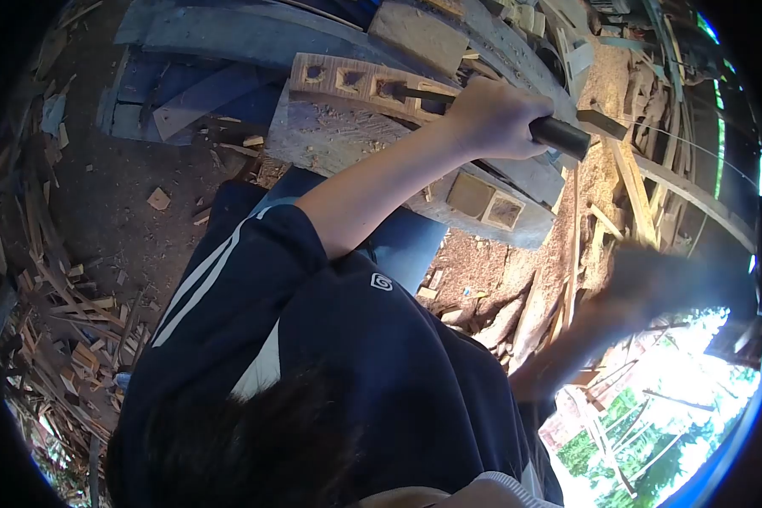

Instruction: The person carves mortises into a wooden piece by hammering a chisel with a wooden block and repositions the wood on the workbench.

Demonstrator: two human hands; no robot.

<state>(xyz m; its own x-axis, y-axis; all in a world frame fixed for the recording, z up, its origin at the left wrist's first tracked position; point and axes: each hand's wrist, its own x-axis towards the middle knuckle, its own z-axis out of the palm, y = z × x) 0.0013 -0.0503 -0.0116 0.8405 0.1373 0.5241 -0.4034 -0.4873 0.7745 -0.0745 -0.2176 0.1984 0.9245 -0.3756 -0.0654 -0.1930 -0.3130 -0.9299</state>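
Toward half-past nine from the left hand (499,118), fisted round a chisel (560,138), the mortised bar (368,96) runs lengthwise. Farther from it, the right hand (639,275) blurs, its grip unclear.

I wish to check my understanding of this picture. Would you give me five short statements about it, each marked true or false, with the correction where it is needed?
1. The left hand grips a dark handle. True.
2. The left sleeve is white all over. False: it is mostly dark.
3. The beam has several holes in a row. True.
4. The floor is free of wood scraps. False: many scraps lie on it.
5. The right arm appears sharp. False: it is blurred.
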